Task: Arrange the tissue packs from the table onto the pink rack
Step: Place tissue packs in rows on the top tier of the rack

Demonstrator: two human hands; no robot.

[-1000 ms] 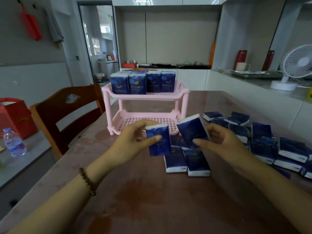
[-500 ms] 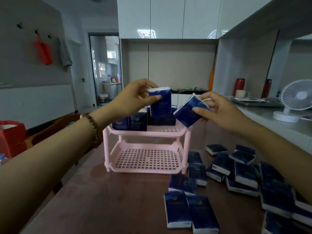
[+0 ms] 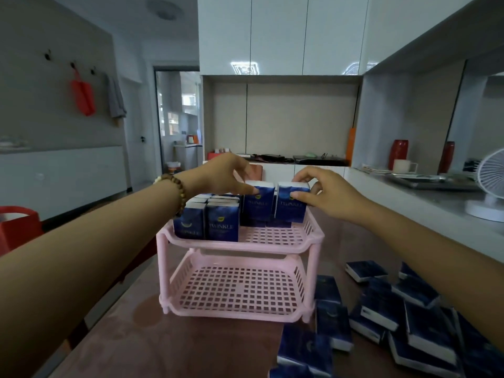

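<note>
Both held packs, tilted in mid-air 0.5 s ago, now stand upright side by side over the upper tier of the pink rack, toward 1 o'clock. The left hand has its fingers clamped on the left pack; the right hand pinches the right pack. The wrappers are glossy blue and the tiers perforated plastic. Loose packs lie at 4 o'clock on the brown surface, some cut off. The held packs' bases are indistinct.
</note>
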